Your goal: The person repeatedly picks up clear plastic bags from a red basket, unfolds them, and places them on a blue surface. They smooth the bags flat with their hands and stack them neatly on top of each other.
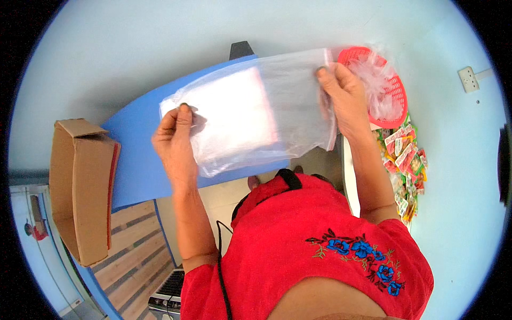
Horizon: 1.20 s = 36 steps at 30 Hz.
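A clear plastic bag [294, 104] is stretched between my hands above a blue table [144, 176]. My left hand [178, 136] pinches its left end between thumb and fingers. My right hand [346, 94] grips the other end, beside a pink-edged strip along the bag's rim. Behind or inside the bag's left part shows a bright white rectangular sheet or stack [236, 112] with a pinkish right edge; which of the two I cannot tell. The fingers behind the plastic are partly hidden.
An open cardboard box [94, 196] stands at the table's left end. To the right, a red plastic basket [400, 98] holds crumpled clear plastic. Many small colourful packets [406, 156] lie beyond my right forearm. A wooden slatted surface [132, 248] is at lower left, with a wall socket [468, 79] far right.
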{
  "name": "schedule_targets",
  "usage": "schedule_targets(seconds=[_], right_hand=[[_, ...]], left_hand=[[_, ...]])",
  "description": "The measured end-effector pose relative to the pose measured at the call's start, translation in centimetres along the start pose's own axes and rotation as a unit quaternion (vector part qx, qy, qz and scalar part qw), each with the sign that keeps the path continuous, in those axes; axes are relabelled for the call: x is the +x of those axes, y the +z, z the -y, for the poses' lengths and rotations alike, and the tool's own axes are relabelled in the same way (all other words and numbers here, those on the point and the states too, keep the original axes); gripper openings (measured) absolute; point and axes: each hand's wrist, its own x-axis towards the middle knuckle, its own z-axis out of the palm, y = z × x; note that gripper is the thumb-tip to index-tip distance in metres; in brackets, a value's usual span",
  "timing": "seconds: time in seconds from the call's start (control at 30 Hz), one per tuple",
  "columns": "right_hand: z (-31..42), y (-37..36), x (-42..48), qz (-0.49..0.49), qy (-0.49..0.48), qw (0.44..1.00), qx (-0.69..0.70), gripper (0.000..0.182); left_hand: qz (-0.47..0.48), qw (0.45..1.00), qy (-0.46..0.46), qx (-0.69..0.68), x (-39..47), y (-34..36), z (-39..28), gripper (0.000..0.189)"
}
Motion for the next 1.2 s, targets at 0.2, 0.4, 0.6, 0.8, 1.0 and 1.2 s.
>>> schedule_targets(seconds=[0.2,0.4,0.6,0.8,1.0,1.2], right_hand=[[-1.7,2.9,1.5,0.112,0.002,0.989,-0.091,0.033],[-3.1,6.9,3.2,0.094,-0.077,0.975,-0.186,0.048],[-3.5,8.6,2.8,0.046,-0.103,0.948,-0.297,0.056],[-4.1,9.7,2.0,0.012,-0.113,0.936,-0.332,0.052],[-3.8,10.1,1.2,0.021,-0.126,0.904,-0.409,0.048],[-1.8,11.7,-0.3,-0.008,-0.316,0.767,-0.558,0.044]], left_hand=[[0.011,0.991,0.012,0.134,3.9,-3.6,2.6,0.029],[-0.040,0.942,0.113,0.314,6.6,-6.0,4.8,0.033],[-0.031,0.923,0.083,0.374,6.7,-6.6,5.6,0.034],[-0.046,0.907,0.105,0.406,6.7,-7.0,6.5,0.029],[-0.052,0.905,0.104,0.409,6.4,-6.7,6.1,0.028],[-0.057,0.906,0.096,0.407,6.2,-6.8,6.4,0.028]])
